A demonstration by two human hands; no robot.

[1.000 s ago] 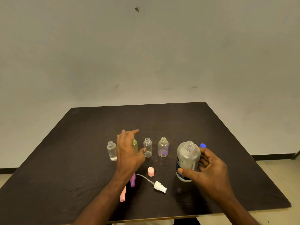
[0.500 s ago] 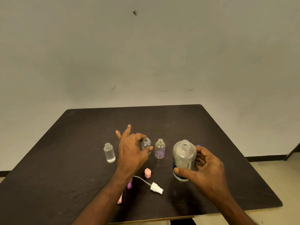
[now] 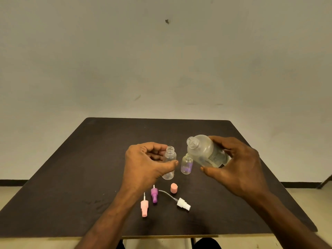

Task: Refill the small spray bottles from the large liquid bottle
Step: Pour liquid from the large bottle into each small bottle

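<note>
My left hand (image 3: 143, 164) grips a small clear spray bottle (image 3: 169, 162), uncapped and lifted off the dark table (image 3: 71, 177). My right hand (image 3: 237, 166) holds the large clear liquid bottle (image 3: 204, 151) in the air, tilted with its open neck pointing left toward the small bottle's mouth. A second small bottle (image 3: 186, 164) with a purple tint stands on the table between my hands. My left hand hides whatever stands behind it.
Loose spray tops lie near the front edge: a pink pump (image 3: 144, 207), a purple pump (image 3: 154, 194), a white pump with a tube (image 3: 182, 203), and a pink cap (image 3: 173, 188). A pale wall rises behind the table.
My left hand took hold of a small bottle and lifted it. My right hand raised the large bottle off the table and tilted it leftward.
</note>
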